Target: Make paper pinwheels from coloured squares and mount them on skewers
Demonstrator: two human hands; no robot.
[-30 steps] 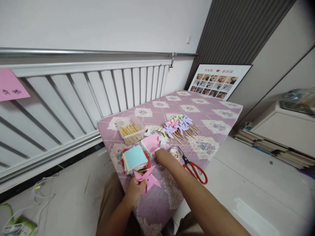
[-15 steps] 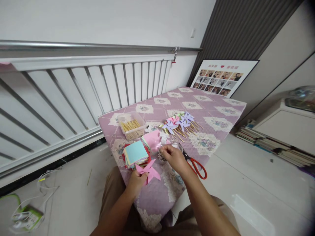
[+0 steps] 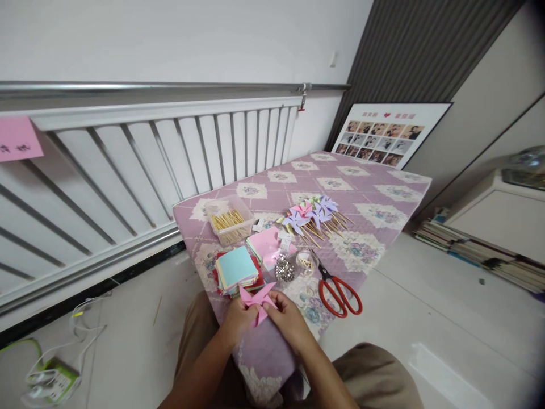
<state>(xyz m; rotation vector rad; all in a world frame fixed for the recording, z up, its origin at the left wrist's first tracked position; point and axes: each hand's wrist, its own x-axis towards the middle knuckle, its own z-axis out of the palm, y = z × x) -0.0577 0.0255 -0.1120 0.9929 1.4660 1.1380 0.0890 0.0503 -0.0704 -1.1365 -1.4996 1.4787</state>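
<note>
Low over the near corner of the table, my left hand point(image 3: 239, 321) grips a pink paper pinwheel point(image 3: 258, 296) with its thumb near the folded middle. My right hand point(image 3: 286, 316) is closed at the pinwheel's centre, pinching what looks like a small metal pin point(image 3: 261, 305), mostly covered by the fingertips. Just beyond the hands stands a clear bowl of silvery metal pins point(image 3: 284, 269). Next to it is a round container point(image 3: 306, 263) with small pale pieces. A stack of coloured paper squares point(image 3: 237, 267), light blue on top, lies to the left.
Scissors with red handles point(image 3: 340, 295) rest at the right table edge. A plastic box of wooden sticks point(image 3: 230, 220) stands behind the paper. Pink paper sheets point(image 3: 266, 245) and several finished pinwheels on sticks point(image 3: 315, 216) lie farther back. A radiator point(image 3: 170, 165) borders the left side.
My right hand has moved from the bowl of metal pins down and left to the pinwheel's centre. The bowl, round container and scissors are now uncovered. The pinwheel stays in my left hand.
</note>
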